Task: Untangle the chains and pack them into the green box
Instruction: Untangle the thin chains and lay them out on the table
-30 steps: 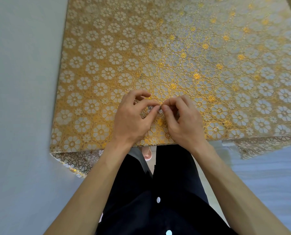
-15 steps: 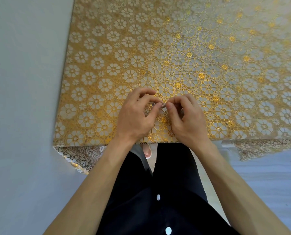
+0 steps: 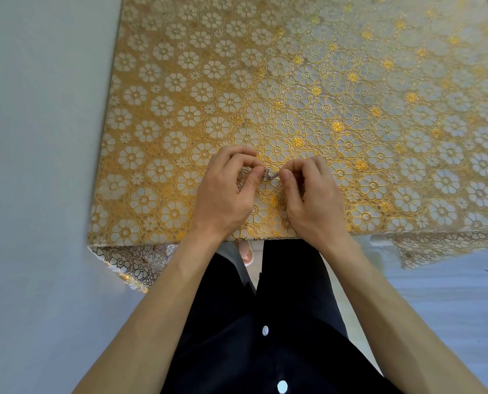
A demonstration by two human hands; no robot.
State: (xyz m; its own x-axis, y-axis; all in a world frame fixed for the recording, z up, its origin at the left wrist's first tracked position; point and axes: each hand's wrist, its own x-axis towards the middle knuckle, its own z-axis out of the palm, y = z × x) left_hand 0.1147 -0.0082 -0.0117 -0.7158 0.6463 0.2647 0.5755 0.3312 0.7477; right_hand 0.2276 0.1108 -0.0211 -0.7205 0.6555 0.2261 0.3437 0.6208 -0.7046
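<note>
A small tangle of thin silvery chains is stretched between my two hands, just above the table near its front edge. My left hand pinches one side of the tangle between thumb and fingers. My right hand pinches the other side the same way. Most of the chains is hidden inside my curled fingers. No green box is in view.
The table wears a gold and white flower-patterned cloth that hangs over the front edge. A pale grey wall runs along the table's left side. My dark clothing and a foot on the floor show below the front edge.
My hands have drawn slightly apart, so a short stretch of the tangled chains now shows between the fingertips. The view has shifted a little.
</note>
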